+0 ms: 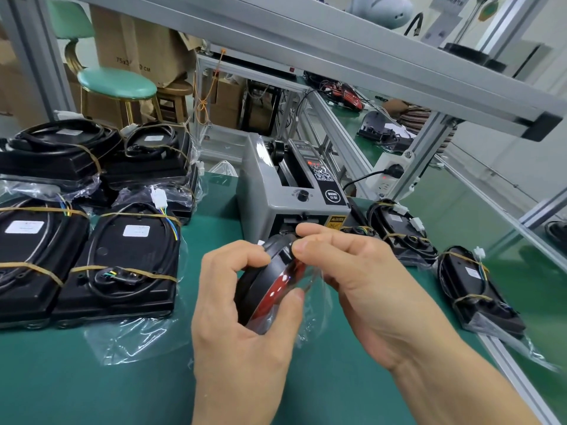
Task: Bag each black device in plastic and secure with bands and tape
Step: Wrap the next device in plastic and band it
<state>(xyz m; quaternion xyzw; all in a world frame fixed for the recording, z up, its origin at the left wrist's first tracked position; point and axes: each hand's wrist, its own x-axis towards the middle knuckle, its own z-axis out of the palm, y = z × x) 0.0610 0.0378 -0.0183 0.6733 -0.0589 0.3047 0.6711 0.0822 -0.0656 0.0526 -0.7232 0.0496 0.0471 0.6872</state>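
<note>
Black device [270,283], partly sleeved in clear plastic [310,289], is gripped edgewise by left hand [245,326] above green surface [122,391]; plastic is pinched by right hand [362,277]. Tape dispenser [291,197] is seen directly behind; banded bagged devices [122,259] are stacked left.

green bench [92,388], bagged black devices [122,259], tape dispenser [288,191]

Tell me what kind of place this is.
Probably a factory packing bench: stacks of bagged black devices bound with rubber bands, a grey tape dispenser machine on the green mat, and aluminium frame shelving overhead.
</note>
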